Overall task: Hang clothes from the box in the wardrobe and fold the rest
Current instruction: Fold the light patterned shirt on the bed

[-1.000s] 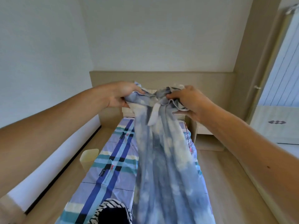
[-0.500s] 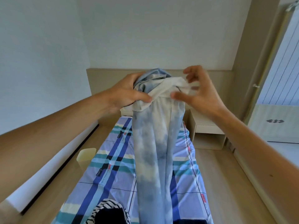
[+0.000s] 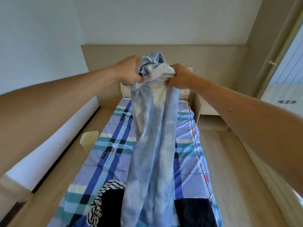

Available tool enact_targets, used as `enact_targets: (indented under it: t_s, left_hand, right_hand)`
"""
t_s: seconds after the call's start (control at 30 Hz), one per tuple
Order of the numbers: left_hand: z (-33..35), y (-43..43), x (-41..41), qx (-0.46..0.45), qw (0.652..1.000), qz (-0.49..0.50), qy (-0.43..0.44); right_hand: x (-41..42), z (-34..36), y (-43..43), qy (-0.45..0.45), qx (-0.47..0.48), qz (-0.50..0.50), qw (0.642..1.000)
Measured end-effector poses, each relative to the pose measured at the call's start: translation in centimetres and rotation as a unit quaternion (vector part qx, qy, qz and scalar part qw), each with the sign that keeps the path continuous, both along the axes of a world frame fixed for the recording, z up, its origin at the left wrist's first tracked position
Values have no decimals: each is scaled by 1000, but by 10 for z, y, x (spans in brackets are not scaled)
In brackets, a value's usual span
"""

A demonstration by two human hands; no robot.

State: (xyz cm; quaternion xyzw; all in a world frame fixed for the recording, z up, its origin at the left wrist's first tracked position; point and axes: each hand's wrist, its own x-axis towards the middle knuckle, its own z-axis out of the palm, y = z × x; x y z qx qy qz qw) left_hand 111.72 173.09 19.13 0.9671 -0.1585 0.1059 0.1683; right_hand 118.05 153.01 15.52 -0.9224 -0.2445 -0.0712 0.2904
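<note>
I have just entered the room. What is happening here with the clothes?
A person holds up a pale blue garment over the bed. The left hand and the right hand both grip its bunched top, and the rest hangs down loose. It is neither hung nor folded yet. A striped garment and a dark garment lie on the bed near the person.

Both arms are extended forward and raised, forearms bare. The left hand [image 3: 131, 71] grips the bunched top of the blue garment [image 3: 154, 136] from its left side, fingers curled. The right hand [image 3: 179, 77] grips that top from its right side, fingers curled.
</note>
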Motion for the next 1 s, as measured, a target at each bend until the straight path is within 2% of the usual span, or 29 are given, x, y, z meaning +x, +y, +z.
enact_targets:
  t_s: [0.13,0.27,0.4,0.53,0.67,0.8,1.0]
  left_hand:
    - [20,10,23,29,997,-4,-67]
    - [39,18,23,61,990,-26,-122]
    - [44,17,-17,18,993,-64,-98]
    - [9,-1,-87,-16,996,-91,-16]
    - [-89,-8,-146,-60,985,-122,107]
    - [-221,-18,-209,-116,946,-131,274]
    - [-373,-28,-257,-173,877,-120,432]
  right_hand:
    - [24,22,4,-49,33,-16,998]
    - [14,39,-3,-89,88,8,992]
    - [-28,37,-15,-99,125,45,986]
    - [-82,-7,-34,-22,147,129,980]
    - [-150,-112,-53,93,123,152,976]
    - [-236,-235,-65,280,120,146,941]
    - [-304,-391,-71,459,76,81,882]
